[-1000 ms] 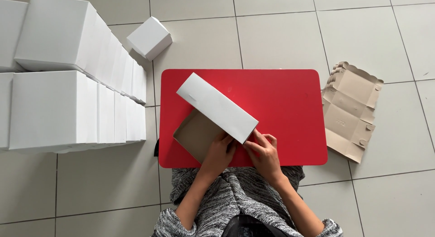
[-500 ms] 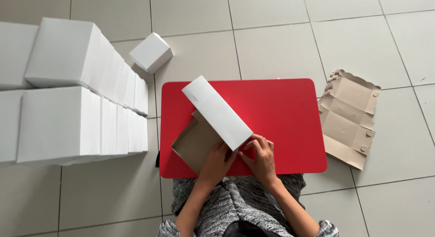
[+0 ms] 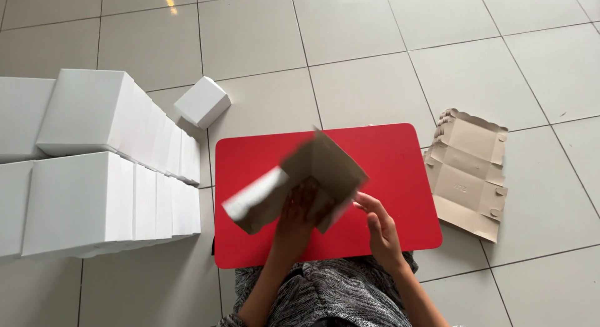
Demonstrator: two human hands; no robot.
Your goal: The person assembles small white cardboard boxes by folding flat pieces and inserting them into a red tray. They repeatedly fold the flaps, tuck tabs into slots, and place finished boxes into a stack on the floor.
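Note:
A cardboard box blank, brown on the inside and white on the outside, is lifted over the red mat and blurred by motion. Its brown inner side faces me and a white flap points down to the left. My left hand grips the blank from below at its middle. My right hand hovers over the mat just right of the blank with fingers spread, its fingertips near the blank's lower right edge.
Rows of assembled white boxes are stacked on the tiled floor at the left. One small white box lies apart behind them. A pile of flat brown blanks rests on the floor right of the mat.
The blank lay on the mat with a white panel up under both hands. It has been raised and swung so its brown side faces me, and my right hand has come off it.

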